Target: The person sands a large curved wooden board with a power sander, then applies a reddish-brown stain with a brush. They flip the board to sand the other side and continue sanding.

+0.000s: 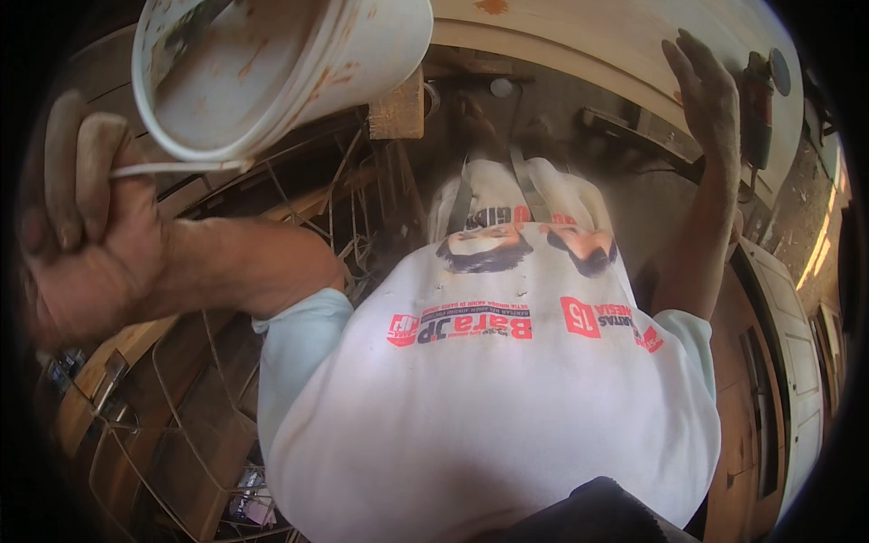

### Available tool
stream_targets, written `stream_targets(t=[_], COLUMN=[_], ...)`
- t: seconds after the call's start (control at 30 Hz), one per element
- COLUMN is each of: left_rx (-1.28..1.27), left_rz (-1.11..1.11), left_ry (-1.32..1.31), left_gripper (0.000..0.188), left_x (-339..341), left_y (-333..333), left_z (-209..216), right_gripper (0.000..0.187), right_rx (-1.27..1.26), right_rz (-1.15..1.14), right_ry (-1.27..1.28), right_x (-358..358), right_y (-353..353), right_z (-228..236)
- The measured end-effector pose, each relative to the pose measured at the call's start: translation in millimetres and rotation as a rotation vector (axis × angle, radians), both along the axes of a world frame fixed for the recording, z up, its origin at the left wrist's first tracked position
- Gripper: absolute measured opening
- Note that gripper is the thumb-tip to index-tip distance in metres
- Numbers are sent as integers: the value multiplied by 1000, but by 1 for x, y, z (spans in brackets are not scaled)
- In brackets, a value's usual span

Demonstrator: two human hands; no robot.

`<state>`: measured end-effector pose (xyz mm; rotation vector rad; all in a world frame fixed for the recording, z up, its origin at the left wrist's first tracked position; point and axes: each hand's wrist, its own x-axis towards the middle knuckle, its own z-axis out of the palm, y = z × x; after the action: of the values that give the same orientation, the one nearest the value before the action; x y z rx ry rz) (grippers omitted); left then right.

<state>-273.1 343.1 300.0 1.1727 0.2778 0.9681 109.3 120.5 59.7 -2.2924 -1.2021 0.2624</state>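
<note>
My left hand (104, 226), raised at the far left, has its fingers curled round a thin pale bar (195, 167), which looks like a bucket's handle. Right beside it, a white plastic bucket (367, 68) tips its mouth toward me. Brown stains mark its wall, and a dark brush-like thing (186, 36) shows inside. At the upper right my right hand (711, 100) is lifted with its fingers stretched and nothing in them. It is in front of or against a pale panel (625, 36); whether they touch, I cannot tell.
A dark red and black tool (759, 109) with a round disc is by the panel's right end. Under the bucket a wooden block end (396, 109) sticks out. Bent metal wire frames (186, 407) and planks stand at left. White panelled doors (792, 335) lean at right.
</note>
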Motion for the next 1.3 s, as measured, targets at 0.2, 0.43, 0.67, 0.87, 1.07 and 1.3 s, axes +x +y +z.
stream_targets(t=[0.2,0.43,0.67,0.87,1.07,1.3], left_rx=[13,-67,-202,46,68,18], left_rz=[-210,-316,-352,-440,-248,-369], left_ry=[42,389,817,1185,1260,1497], left_gripper=[79,80,37,30,40,49], left_x=[-40,-26,32,67,71,77], left_y=[-56,-124,-180,-196,-193,-164], left_z=[-35,-124,-221,-423,-684,-843], right_gripper=[60,49,41,38,35,31], right_rx=[-19,186,196,181,256,197], right_rz=[-81,-104,-121,-190,-205,-283], right_ry=[-7,-321,-436,-383,-375,-413], right_x=[35,110,126,144,125,91], right_y=[-42,-33,-36,-56,-38,-57], right_z=[-108,-177,-204,-216,-210,-183])
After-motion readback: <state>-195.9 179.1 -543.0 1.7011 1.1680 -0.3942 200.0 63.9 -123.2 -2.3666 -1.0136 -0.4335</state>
